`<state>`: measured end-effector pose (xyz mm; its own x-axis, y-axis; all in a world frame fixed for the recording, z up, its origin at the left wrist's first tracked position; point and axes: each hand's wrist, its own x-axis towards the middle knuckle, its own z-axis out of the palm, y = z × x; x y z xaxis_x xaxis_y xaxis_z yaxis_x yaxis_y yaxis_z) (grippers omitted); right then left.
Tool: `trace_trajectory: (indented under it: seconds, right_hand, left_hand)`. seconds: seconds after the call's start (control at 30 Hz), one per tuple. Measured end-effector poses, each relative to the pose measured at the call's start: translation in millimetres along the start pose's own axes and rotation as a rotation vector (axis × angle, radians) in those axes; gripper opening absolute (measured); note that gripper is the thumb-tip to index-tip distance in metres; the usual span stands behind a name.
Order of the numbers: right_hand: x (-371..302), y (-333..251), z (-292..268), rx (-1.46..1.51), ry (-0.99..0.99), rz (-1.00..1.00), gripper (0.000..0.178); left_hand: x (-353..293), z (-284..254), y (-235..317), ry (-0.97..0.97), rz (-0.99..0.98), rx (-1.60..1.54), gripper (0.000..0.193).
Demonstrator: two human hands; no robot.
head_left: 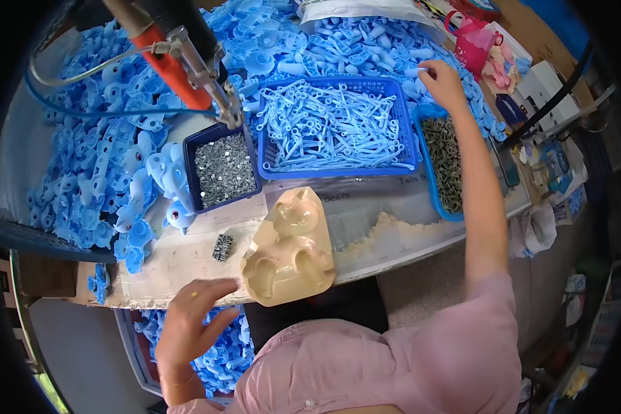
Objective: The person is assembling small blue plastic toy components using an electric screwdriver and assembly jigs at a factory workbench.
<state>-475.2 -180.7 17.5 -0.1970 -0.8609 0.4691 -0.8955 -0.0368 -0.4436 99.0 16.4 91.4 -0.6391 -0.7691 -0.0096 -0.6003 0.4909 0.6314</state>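
Note:
My right hand (443, 84) reaches to the far right, over the heap of light blue plastic parts (366, 50). Its thumb and fingertips pinch a small pale blue plastic piece (414, 72), whose shape is partly hidden. My left hand (194, 319) hovers at the table's front edge, fingers apart, holding nothing. Just right of it sits a tan moulded holder (293, 252) with rounded hollows; nothing lies in them. Beyond my left fingers is a small clump of dark metal pieces (222, 247).
A blue basket (338, 172) holds ring-ended sticks. Beside it stand a dark blue tray (190, 165) of tiny metal parts and a blue tub (426, 162) of dark screw-like pieces. A red-bodied tool (179, 76) hangs at upper left, over blue animal-shaped parts (90, 186).

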Motion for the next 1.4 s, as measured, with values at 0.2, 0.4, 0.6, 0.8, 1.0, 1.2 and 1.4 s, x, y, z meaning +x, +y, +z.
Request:
trace_trajectory:
  seconds: [0.2, 0.4, 0.6, 0.8, 1.0, 1.2, 1.4]
  right_hand:
    - [-120, -147, -63, 0.625, -0.693, 0.056, 0.02]
    - [-164, -198, -55, 0.71, -0.899, -0.031, 0.016]
    - [-49, -23, -3, -0.271, -0.014, -0.052, 0.04]
    - [10, 36, 46, -0.593, -0.366, -0.043, 0.051]
    - [32, 55, 18, 0.274, -0.214, 0.248, 0.036]
    - [25, 36, -6, 0.493, -0.311, 0.343, 0.04]
    - [44, 80, 12, 0.381, 0.056, 0.317, 0.037]
  left_hand:
    - [82, 75, 29, 0.206, 0.231, -0.113, 0.059]
    - [120, 123, 29, 0.198, 0.34, -0.023, 0.052]
    - [98, 112, 23, 0.16, 0.318, -0.102, 0.037]
    - [65, 95, 11, 0.185, 0.133, -0.222, 0.031]
    - [38, 72, -11, 0.207, -0.021, -0.304, 0.027]
    - [32, 73, -22, 0.312, -0.052, -0.349, 0.029]
    - [36, 73, -20, 0.272, -0.115, -0.44, 0.025]
